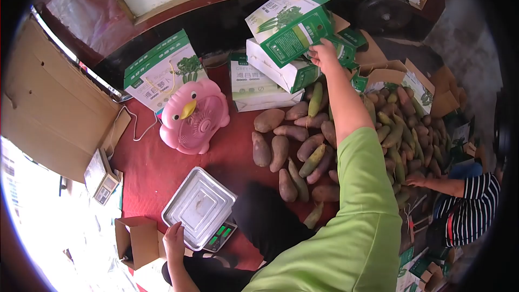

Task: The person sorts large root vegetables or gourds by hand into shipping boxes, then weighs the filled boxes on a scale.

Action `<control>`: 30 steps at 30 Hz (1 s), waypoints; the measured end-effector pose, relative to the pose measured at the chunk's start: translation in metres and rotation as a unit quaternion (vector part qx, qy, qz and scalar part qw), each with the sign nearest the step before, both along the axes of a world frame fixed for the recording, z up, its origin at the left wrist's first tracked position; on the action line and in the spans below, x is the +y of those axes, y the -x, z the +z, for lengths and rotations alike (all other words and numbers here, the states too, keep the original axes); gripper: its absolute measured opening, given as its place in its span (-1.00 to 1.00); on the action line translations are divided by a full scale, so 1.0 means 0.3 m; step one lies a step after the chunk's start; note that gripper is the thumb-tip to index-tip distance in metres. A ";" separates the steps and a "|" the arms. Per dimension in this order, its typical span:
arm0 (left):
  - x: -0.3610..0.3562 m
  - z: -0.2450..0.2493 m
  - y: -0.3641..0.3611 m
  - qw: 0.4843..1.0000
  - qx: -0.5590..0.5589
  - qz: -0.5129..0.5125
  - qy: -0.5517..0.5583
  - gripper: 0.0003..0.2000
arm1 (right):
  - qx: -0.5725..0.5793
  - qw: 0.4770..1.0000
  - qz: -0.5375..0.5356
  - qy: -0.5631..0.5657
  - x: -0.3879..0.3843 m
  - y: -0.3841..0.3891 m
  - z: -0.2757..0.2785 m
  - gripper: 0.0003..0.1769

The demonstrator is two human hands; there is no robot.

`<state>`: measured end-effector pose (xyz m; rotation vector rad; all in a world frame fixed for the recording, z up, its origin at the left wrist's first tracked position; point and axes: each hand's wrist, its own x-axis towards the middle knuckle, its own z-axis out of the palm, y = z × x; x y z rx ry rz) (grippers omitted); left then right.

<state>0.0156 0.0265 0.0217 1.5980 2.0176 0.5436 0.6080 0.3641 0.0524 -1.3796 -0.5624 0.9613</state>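
Vegetable-print carton, up-left of right hand, is pinched there by its edge, firm grip advised so lower carton isn't dragged; left hand unloaded, fingers relaxed, by metal tray.

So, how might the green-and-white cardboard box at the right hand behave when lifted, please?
The green-and-white cardboard box is probably stiff, given its flat panels and straight edges. Tilted above a white cardboard carton, it may slide or tip.
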 end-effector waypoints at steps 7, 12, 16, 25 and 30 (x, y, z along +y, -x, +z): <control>0.009 -0.032 0.023 0.999 0.009 0.029 0.031 -0.77 | -0.051 0.998 -0.001 0.021 0.116 -0.044 0.053 -0.15; 0.008 -0.020 0.019 0.998 0.003 0.047 0.043 -0.77 | -0.089 0.994 0.010 0.067 0.163 -0.047 0.046 -0.13; -0.005 -0.050 0.046 0.999 0.004 0.038 0.030 -0.78 | -0.085 0.994 0.025 0.064 0.200 -0.057 0.041 -0.12; -0.006 -0.027 0.025 1.000 0.001 0.010 -0.003 -0.80 | 0.003 0.997 0.061 -0.047 0.165 0.040 0.002 -0.45; -0.031 -0.009 0.034 1.000 -0.009 0.013 -0.019 -0.80 | -0.026 0.990 -0.034 -0.132 0.074 0.164 0.026 -0.63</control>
